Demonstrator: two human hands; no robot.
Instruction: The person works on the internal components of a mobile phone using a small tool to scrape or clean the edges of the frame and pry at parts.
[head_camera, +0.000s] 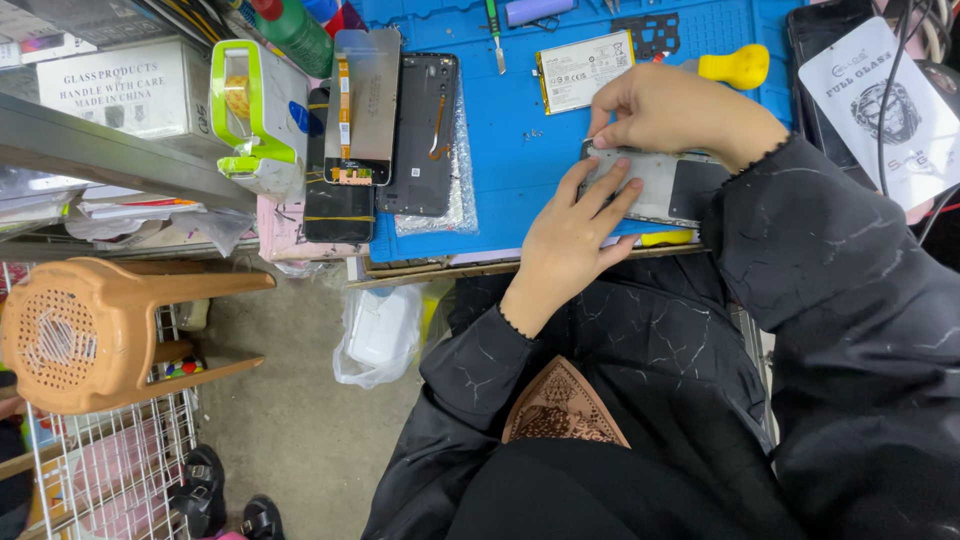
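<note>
l hand (572, 228) flat on phone frame (655, 186), r hand (668, 110) curled over top edge.

You have two hands at work, the left hand (570, 225) and the right hand (665, 110), on one phone frame (655, 185). You can count one battery (583, 70), one blue mat (510, 150), one yellow tool (738, 66), one green bottle (297, 32) and one plastic stool (90, 335).

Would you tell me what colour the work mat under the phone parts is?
The rubber work mat is bright blue, seen clearly in the head view.
</note>
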